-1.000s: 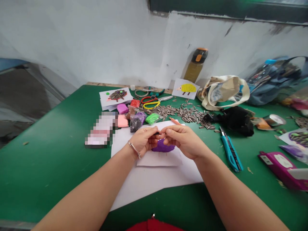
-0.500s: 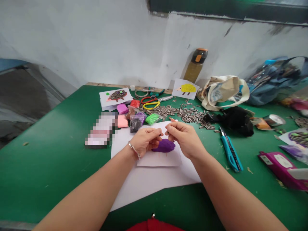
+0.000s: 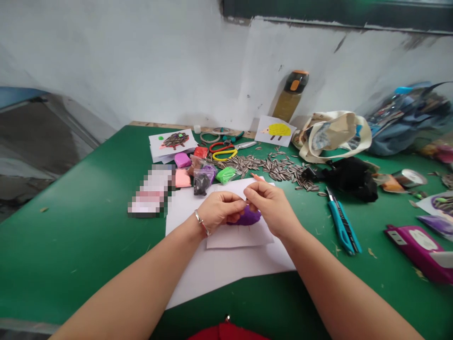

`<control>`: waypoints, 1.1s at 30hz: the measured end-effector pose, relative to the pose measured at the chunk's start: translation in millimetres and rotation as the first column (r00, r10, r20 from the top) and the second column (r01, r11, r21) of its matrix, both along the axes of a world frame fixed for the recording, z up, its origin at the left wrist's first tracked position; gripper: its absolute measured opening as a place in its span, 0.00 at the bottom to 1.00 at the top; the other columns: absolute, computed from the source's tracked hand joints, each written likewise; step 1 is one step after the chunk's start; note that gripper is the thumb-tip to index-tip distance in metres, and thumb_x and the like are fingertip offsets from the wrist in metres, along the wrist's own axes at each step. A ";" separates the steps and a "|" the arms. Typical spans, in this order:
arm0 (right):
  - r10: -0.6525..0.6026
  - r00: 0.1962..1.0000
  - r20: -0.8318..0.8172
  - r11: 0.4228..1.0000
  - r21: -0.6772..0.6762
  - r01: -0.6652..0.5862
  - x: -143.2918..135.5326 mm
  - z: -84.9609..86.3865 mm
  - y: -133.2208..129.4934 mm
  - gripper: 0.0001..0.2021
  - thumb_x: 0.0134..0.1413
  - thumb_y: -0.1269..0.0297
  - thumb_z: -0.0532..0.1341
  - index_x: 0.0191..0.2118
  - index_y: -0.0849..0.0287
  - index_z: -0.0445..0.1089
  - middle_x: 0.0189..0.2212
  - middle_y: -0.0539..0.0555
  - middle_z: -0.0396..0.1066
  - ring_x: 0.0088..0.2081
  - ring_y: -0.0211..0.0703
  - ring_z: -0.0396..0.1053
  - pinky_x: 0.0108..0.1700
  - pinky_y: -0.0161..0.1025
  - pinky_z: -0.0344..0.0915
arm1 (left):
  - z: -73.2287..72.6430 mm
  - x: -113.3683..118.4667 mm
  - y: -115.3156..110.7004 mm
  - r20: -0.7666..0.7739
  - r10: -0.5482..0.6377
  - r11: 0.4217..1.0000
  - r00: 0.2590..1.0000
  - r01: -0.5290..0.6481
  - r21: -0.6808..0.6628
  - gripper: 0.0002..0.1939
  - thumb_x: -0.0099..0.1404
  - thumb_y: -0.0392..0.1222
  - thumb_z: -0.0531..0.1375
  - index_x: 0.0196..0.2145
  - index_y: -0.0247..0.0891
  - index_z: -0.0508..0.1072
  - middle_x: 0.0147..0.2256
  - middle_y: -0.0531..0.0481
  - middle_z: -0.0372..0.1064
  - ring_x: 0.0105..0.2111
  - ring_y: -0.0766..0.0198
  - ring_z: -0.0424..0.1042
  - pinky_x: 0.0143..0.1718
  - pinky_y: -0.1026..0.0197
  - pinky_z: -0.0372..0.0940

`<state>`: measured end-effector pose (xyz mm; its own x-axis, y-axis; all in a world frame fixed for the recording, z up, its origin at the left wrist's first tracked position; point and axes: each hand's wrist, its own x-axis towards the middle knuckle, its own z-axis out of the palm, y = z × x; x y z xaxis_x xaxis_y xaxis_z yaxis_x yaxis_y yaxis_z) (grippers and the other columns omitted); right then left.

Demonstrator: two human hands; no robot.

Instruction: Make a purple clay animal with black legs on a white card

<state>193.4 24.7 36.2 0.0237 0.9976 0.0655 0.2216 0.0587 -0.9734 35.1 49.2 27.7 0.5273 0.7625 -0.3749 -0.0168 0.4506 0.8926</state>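
Scuffed pale wall (image 3: pixel 141 61) stands behind the green bench (image 3: pixel 71 226), where striped seeds (image 3: pixel 278 168) lie loose beyond the papers. From where I stand, the left hand (image 3: pixel 224 208) and right hand (image 3: pixel 268 204) are together in a close pinch, fingertips nearly meeting, on what looks like a tiny dark bit (image 3: pixel 247 200), too small for me to name. Just beneath them is the purple patch (image 3: pixel 249 218), on the small white paper (image 3: pixel 240 240), partly hidden. I'd say such a scrap calls for light, even thumb pressure and steady wrists, with the curled fingers clear of that purple surface so it isn't dented.
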 end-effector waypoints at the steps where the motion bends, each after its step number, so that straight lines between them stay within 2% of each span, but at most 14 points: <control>1: 0.004 1.000 0.001 1.000 0.004 -0.004 1.3 -0.3 -0.1 0.08 0.54 0.65 0.59 0.25 0.56 0.67 0.16 0.42 0.63 0.21 0.33 0.60 0.58 0.50 0.54 | 0.2 -0.2 0.0 -0.002 0.005 1.000 1.000 -0.005 -0.002 0.18 0.49 0.51 0.70 0.28 0.33 0.75 0.20 0.54 0.65 0.21 0.71 0.63 0.25 0.66 0.56; 5: 0.008 1.000 0.002 1.000 0.015 -0.009 4.7 -0.1 -0.7 0.03 0.53 0.66 0.60 0.30 0.55 0.71 0.17 0.41 0.64 0.22 0.34 0.62 0.62 0.51 0.47 | 0.5 -0.6 -0.4 0.009 0.021 1.000 1.000 -0.021 0.003 0.18 0.49 0.51 0.70 0.29 0.33 0.76 0.20 0.54 0.65 0.21 0.71 0.63 0.24 0.66 0.56; 10: 0.022 0.996 0.089 0.998 0.064 -0.028 3.4 2.5 -1.0 0.09 0.54 0.64 0.59 0.24 0.54 0.69 0.16 0.42 0.60 0.21 0.34 0.56 0.61 0.51 0.48 | -0.3 -1.2 -1.2 0.021 0.031 1.000 0.999 -0.031 -0.007 0.18 0.49 0.51 0.70 0.28 0.34 0.75 0.21 0.53 0.66 0.21 0.71 0.63 0.25 0.65 0.57; 14: 0.030 0.998 0.054 0.999 0.019 -0.031 1.0 2.2 -1.2 0.09 0.53 0.63 0.60 0.23 0.55 0.69 0.18 0.43 0.61 0.24 0.36 0.57 0.57 0.51 0.54 | 0.5 -1.3 -0.9 0.042 0.031 0.999 0.999 -0.031 -0.015 0.18 0.48 0.51 0.71 0.26 0.33 0.74 0.21 0.54 0.65 0.21 0.72 0.63 0.24 0.65 0.56; 21: 0.128 0.991 0.051 0.990 -0.058 -0.125 5.8 8.8 -0.8 0.12 0.54 0.63 0.58 0.21 0.55 0.68 0.17 0.43 0.60 0.23 0.34 0.57 0.60 0.51 0.49 | 0.1 -0.3 0.3 0.015 0.047 0.999 0.999 -0.047 -0.008 0.16 0.47 0.49 0.71 0.26 0.34 0.74 0.22 0.54 0.66 0.21 0.72 0.63 0.25 0.65 0.57; 24: 0.150 0.989 0.000 0.981 -0.123 -0.149 6.8 9.0 -0.9 0.09 0.52 0.63 0.58 0.24 0.55 0.71 0.17 0.43 0.61 0.22 0.36 0.58 0.56 0.53 0.55 | -0.6 -0.5 0.2 -0.006 0.038 0.999 0.999 -0.038 0.014 0.17 0.48 0.50 0.71 0.25 0.33 0.74 0.20 0.54 0.65 0.21 0.71 0.63 0.25 0.65 0.56; 28: 0.081 0.995 -0.055 0.981 -0.173 -0.089 6.0 2.1 -0.6 0.04 0.49 0.64 0.61 0.32 0.55 0.72 0.20 0.45 0.64 0.24 0.38 0.60 0.44 0.50 0.63 | -0.5 -0.9 0.2 -0.021 0.032 0.999 0.999 -0.031 0.035 0.18 0.48 0.52 0.70 0.25 0.33 0.74 0.19 0.53 0.65 0.21 0.71 0.63 0.23 0.66 0.55; 33: 0.124 0.992 0.008 0.987 -0.107 -0.122 7.8 0.1 1.8 0.05 0.51 0.65 0.59 0.26 0.55 0.70 0.19 0.44 0.63 0.23 0.36 0.59 0.46 0.48 0.62 | 0.7 -1.7 2.2 -0.009 0.065 0.998 0.998 -0.065 -0.012 0.18 0.47 0.50 0.71 0.27 0.33 0.75 0.23 0.51 0.68 0.22 0.71 0.64 0.25 0.65 0.58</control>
